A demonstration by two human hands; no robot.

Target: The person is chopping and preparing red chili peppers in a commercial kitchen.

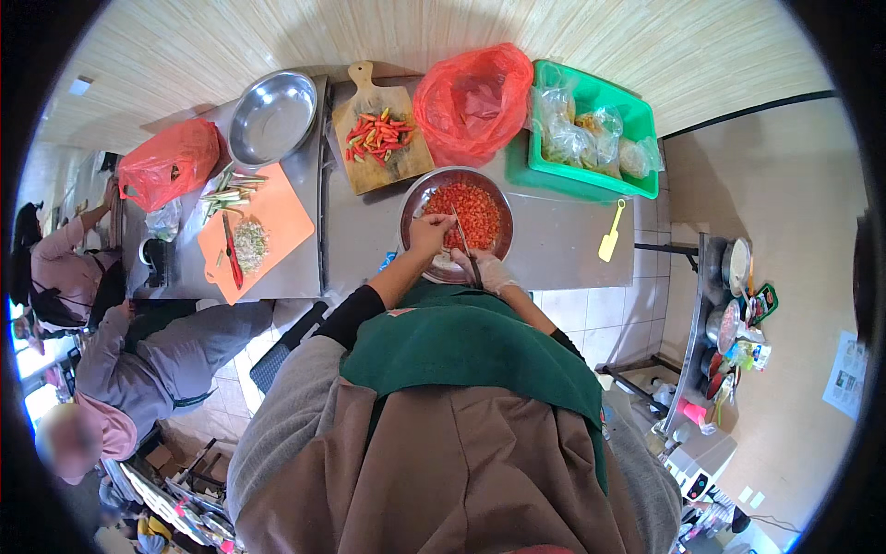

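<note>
Over a steel bowl of chopped red chillies, both my hands work close together. My right hand, in a clear plastic glove, grips a dark-handled cutting tool; whether it is a knife or scissors is hard to tell. Its blade points away from me over the chillies. My bare left hand has its fingertips pinched beside the blade, and what lies between them is too small to make out. Beyond the bowl, whole red chillies lie piled on a wooden cutting board.
A red plastic bag and a green crate of bagged food stand behind. At right lies a yellow spatula. Leftward are an empty steel bowl, an orange cutting board with a red knife, and a person.
</note>
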